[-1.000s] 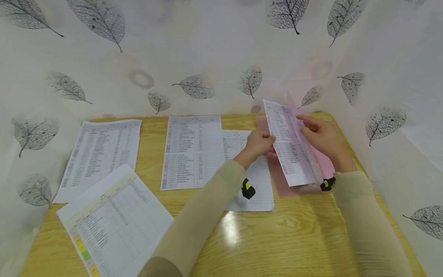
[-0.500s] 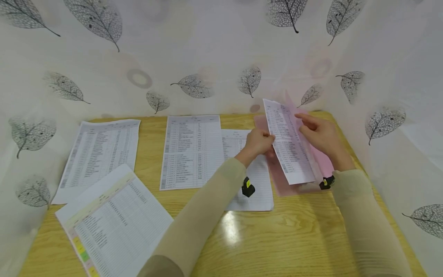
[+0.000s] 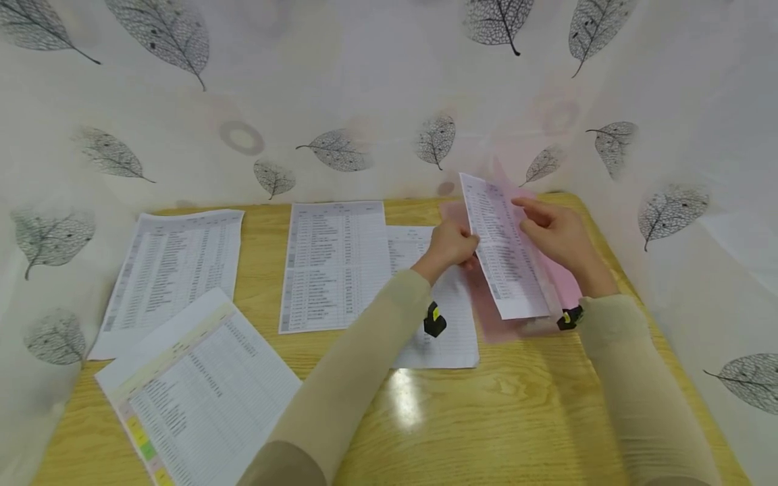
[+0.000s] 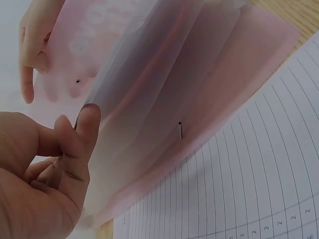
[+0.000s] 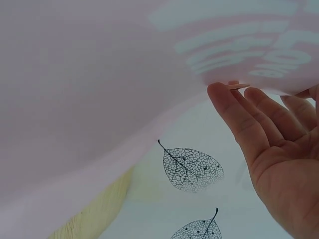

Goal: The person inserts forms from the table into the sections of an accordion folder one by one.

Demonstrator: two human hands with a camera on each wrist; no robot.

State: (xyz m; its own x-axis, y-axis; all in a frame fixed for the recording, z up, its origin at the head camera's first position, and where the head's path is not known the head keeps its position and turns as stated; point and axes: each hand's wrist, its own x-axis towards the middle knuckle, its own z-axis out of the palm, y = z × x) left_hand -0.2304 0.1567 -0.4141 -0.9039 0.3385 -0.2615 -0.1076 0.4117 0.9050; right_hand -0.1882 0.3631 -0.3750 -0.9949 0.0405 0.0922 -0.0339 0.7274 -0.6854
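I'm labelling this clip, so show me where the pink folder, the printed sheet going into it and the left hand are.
pink folder (image 3: pixel 562 280), head view, bare right flap.
printed sheet (image 3: pixel 504 253), head view, middle of the printed face.
left hand (image 3: pixel 448 247), head view, back of the hand.

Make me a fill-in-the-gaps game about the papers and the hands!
1. The folder is colored ___.
2. The left hand pinches a printed ___.
3. The cloth behind the table shows ___.
4. The right hand lifts the folder's ___.

Missing: pink; sheet; leaves; flap
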